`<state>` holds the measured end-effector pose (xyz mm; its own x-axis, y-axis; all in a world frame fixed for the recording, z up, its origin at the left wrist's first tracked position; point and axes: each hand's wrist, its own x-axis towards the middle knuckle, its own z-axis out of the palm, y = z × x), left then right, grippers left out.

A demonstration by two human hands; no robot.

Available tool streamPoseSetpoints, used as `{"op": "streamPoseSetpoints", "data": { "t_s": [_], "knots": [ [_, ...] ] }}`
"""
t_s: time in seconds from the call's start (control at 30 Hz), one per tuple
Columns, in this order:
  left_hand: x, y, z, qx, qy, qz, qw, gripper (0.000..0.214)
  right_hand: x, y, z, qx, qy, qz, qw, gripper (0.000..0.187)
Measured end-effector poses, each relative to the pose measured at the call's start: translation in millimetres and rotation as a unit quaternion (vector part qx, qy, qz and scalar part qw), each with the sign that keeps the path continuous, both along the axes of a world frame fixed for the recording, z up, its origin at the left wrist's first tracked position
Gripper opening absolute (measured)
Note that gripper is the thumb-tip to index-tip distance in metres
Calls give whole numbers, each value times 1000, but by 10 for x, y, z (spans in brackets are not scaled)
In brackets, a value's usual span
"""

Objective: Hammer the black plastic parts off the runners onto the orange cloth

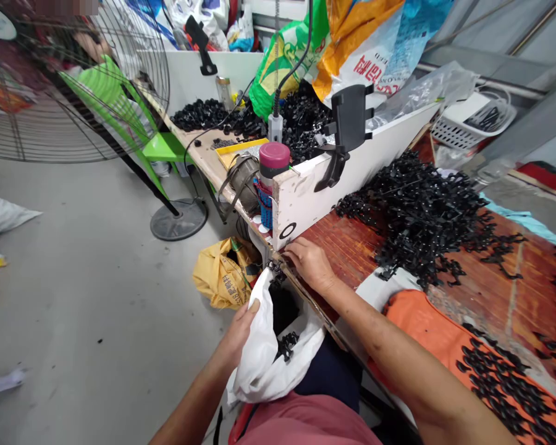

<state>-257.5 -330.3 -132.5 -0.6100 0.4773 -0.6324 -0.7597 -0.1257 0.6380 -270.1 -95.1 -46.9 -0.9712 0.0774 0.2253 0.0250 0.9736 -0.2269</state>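
Note:
My left hand (243, 324) grips the rim of a white sack (254, 364), thumb on the outside, holding its mouth up against the table edge. Inside the sack lie small black plastic parts (287, 345), and a few more black parts (274, 272) are at its upper rim by the table edge. My right hand (309, 264) rests on the red-brown tabletop (333, 247) beside the end of a white divider board (306, 198). Its fingers point left toward the edge, slightly bent and apart, with nothing seen in them.
A large heap of black parts (426, 210) covers the right tabletop, beside an orange cloth (426, 327) bearing more parts. Past the divider stand a maroon-lidded bottle (274, 157) and a phone holder (349, 120). A yellow sack (225, 272) and a fan base (179, 220) are on the floor.

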Motion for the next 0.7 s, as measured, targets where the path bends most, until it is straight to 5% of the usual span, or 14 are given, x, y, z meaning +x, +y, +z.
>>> {"op": "streamPoseSetpoints", "data": {
  "t_s": [0.23, 0.57, 0.7],
  "knots": [
    [-23, 34, -7, -8, -6, -5, 1000, 68, -95, -167, -50, 37, 0, -20, 999, 28],
    [-47, 23, -62, 0, 13, 2, 1000, 70, -310, -403, 240, 150, -32, 226, 962, 38],
    [-38, 13, -101, -1, 2, -4, 1000, 70, -649, -564, 270, 235, -45, 229, 943, 36]
  ]
}}
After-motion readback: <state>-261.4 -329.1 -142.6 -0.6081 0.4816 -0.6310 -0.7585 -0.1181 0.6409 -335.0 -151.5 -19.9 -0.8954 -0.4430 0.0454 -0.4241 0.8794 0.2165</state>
